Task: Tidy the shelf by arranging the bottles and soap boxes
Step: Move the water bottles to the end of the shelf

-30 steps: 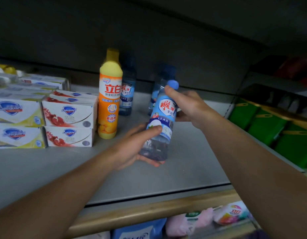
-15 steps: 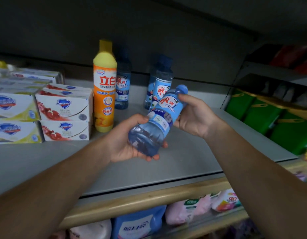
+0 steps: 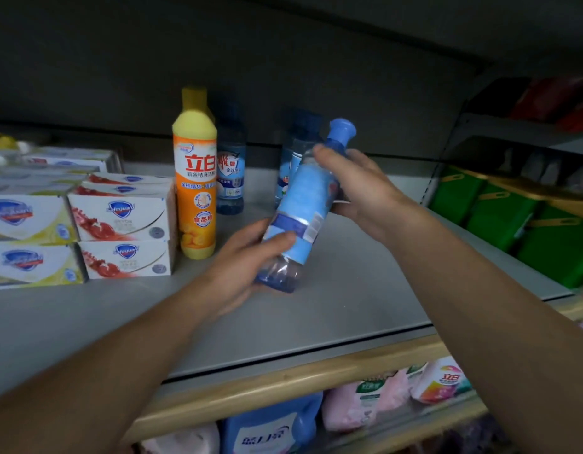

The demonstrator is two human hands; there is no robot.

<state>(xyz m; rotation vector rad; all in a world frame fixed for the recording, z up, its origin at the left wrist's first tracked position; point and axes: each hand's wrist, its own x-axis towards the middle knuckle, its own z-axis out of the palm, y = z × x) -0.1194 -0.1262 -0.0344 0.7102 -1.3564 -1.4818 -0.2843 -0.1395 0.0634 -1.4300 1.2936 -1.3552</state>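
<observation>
I hold a clear blue bottle with a blue cap tilted above the grey shelf. My left hand grips its lower part and my right hand grips its neck and upper label. Its plain light-blue back label faces me. An orange and yellow detergent bottle stands upright on the shelf, with a blue bottle right behind it. Another blue bottle stands behind the one I hold, partly hidden. Stacked white soap boxes fill the left side.
Green packages sit on the neighbouring shelf to the right. Below the wooden front edge lie a blue jug and pink refill pouches. A dark back wall closes the shelf behind.
The held bottle has been turned about its axis, so its printed front label no longer faces me, and it now stands steeper. Both hands keep their hold.
</observation>
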